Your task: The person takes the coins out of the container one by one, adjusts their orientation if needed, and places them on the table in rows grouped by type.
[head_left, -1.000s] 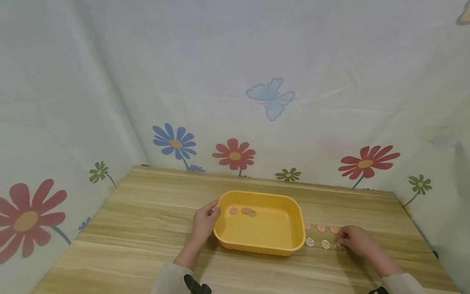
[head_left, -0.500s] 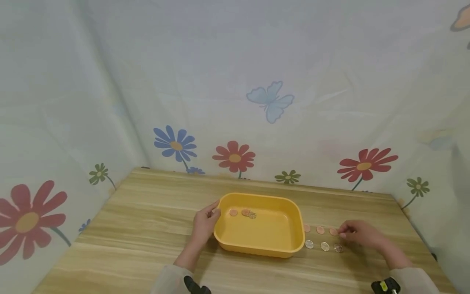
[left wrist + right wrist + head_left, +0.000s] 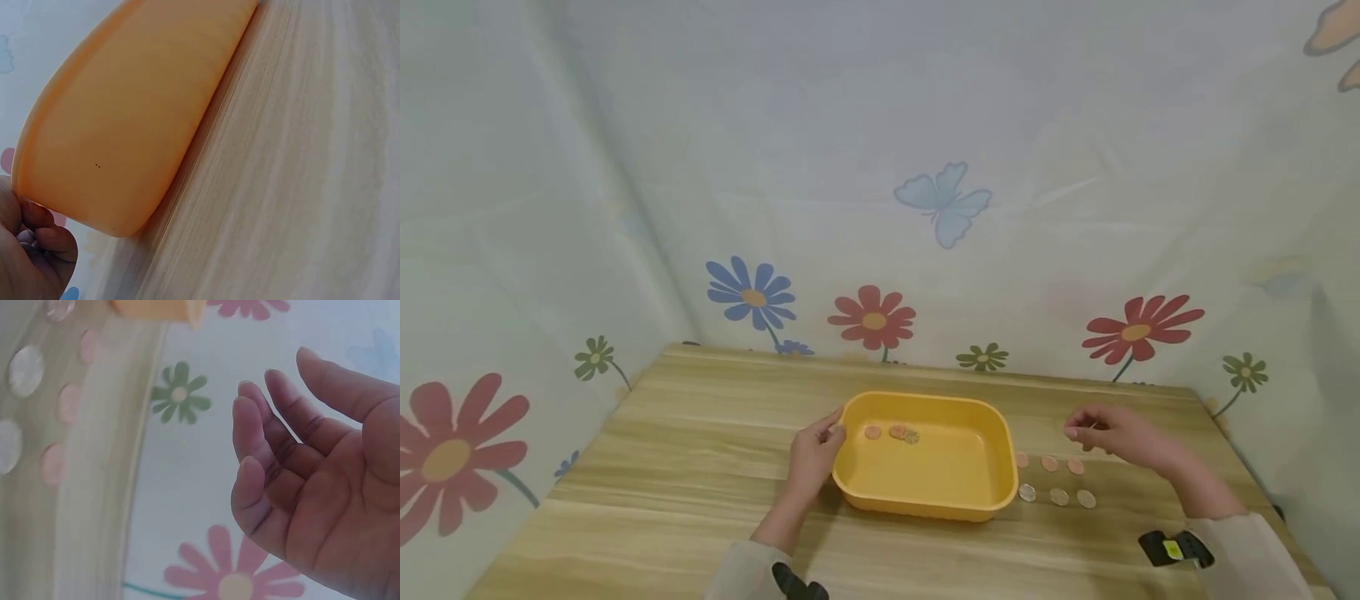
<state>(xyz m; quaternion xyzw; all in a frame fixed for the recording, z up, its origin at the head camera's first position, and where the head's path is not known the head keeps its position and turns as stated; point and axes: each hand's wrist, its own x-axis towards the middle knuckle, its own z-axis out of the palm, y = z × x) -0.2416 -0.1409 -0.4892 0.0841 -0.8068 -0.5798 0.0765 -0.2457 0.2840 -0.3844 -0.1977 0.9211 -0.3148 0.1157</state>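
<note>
My left hand (image 3: 812,457) grips the left rim of a yellow tray (image 3: 925,502); the left wrist view shows the fingers (image 3: 55,240) at the corner of the tray wall (image 3: 125,125). Inside the tray, toward its back left, lie a copper coin (image 3: 872,432) and a small overlapping group with a silvery coin (image 3: 912,437). Right of the tray are two rows: copper coins (image 3: 1049,463) behind, silver coins (image 3: 1059,497) in front. Above and behind the rows my right hand (image 3: 1116,433) hovers, its fingers loosely bent, with nothing between them in the right wrist view.
A wood-grain table (image 3: 715,433) carries everything. Behind it and at both sides hangs a pale cloth (image 3: 820,167) printed with flowers and a butterfly. A dark band (image 3: 1176,550) sits on the right wrist.
My right hand has risen from the right end of the coin rows and moved back and slightly left. My left hand has stayed on the tray rim. The coins remain in two rows.
</note>
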